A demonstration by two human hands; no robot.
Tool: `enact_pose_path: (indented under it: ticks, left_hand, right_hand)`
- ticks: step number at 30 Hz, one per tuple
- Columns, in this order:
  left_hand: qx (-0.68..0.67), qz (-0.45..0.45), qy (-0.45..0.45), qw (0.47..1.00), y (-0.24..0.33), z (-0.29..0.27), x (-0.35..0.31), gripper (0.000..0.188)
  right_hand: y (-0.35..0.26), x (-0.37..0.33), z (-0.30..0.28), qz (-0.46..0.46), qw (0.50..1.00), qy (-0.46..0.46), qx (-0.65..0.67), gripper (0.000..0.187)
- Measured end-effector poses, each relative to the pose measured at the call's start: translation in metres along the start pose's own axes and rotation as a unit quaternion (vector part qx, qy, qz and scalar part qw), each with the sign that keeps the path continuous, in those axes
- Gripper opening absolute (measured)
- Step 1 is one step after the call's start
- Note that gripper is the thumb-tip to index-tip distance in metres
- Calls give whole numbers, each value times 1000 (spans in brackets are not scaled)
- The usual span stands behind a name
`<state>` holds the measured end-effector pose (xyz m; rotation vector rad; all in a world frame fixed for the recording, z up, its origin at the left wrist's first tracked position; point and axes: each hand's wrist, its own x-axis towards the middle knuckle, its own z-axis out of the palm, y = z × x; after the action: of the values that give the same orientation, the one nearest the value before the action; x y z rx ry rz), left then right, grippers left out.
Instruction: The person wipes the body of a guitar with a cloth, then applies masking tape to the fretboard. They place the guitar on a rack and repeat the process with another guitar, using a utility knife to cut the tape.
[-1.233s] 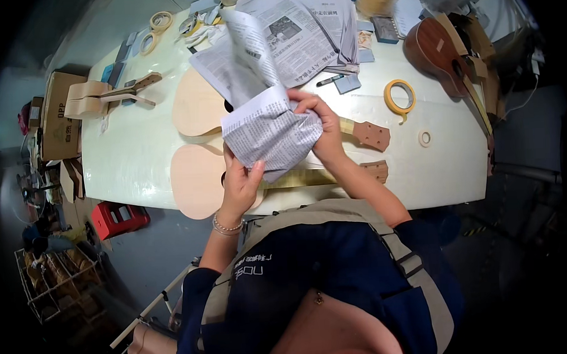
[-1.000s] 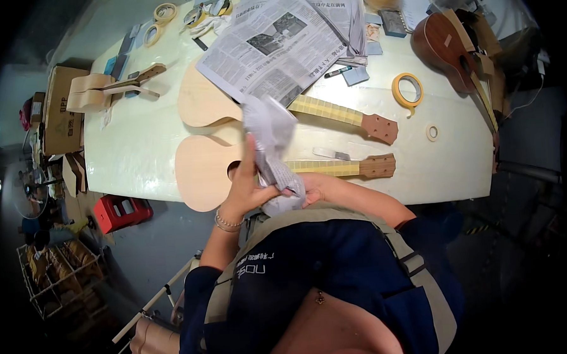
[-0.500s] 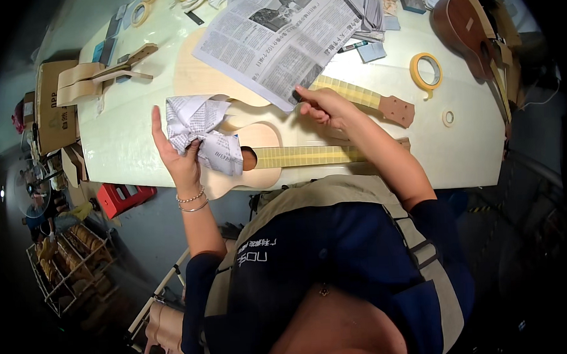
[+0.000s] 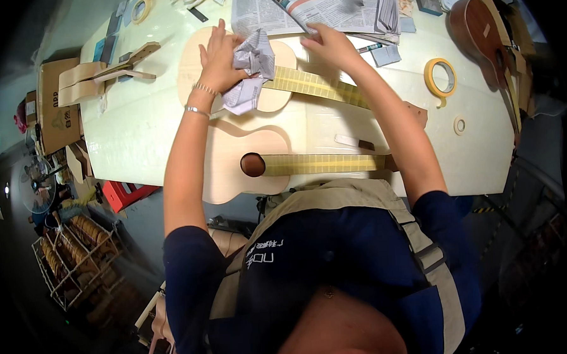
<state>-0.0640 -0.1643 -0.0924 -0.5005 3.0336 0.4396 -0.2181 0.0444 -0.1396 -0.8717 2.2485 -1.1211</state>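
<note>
My left hand (image 4: 222, 66), fingers spread and thumb against the paper, holds a crumpled piece of newspaper (image 4: 253, 58) over the far unfinished pale ukulele (image 4: 193, 61). That paper hides the far ukulele's sound hole. At the back of the table my right hand (image 4: 333, 47) pinches the near corner of a newspaper sheet (image 4: 317, 11), partly lifted and blurred, above other newspaper. Closer to me lies a second pale ukulele (image 4: 229, 160), its round sound hole uncovered. Yellow tape covers both fretboards, and my right forearm crosses above the necks.
A roll of yellow tape (image 4: 441, 81) and a smaller roll (image 4: 460, 125) lie at the right. Beyond them rests a brown ukulele (image 4: 473, 36). A wooden instrument piece (image 4: 80, 83) stands at the left, near a cardboard box (image 4: 59, 104). A red stool (image 4: 126, 195) is below the table edge.
My left hand has carried the crumpled newspaper from the near ukulele to the far one, uncovering the near sound hole. The newspaper sheet has moved back and right, off the far ukulele's body.
</note>
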Motion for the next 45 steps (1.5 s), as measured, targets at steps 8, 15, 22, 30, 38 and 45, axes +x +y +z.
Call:
enact_pose_path:
  ticks: [8,15,22,30,38,45]
  left_hand:
    - [103,-11,62,993,19,45,-2,75]
    - [-29,123,-189,974,-16,-19,25,66]
    - [139,149,91,975,-1,45,23,33]
    - [-350,39,-267,897,-19,-29,52,79]
    - [179,23,-20,983,8,26,17,114]
    - [11,131,-132,982,-6,-1,4,100]
  right_hand:
    - [8,-73,8,73,993,66,-69,25]
    - [15,-73,14,1,986,118,-121,24]
    - [8,-72,14,34,979,103,-172,23]
    - [9,-73,14,12,979,120,-165,23]
    - [11,-74,15,-20,976,157,-153,21]
    - [14,-73,18,-29,977,164,-136,22]
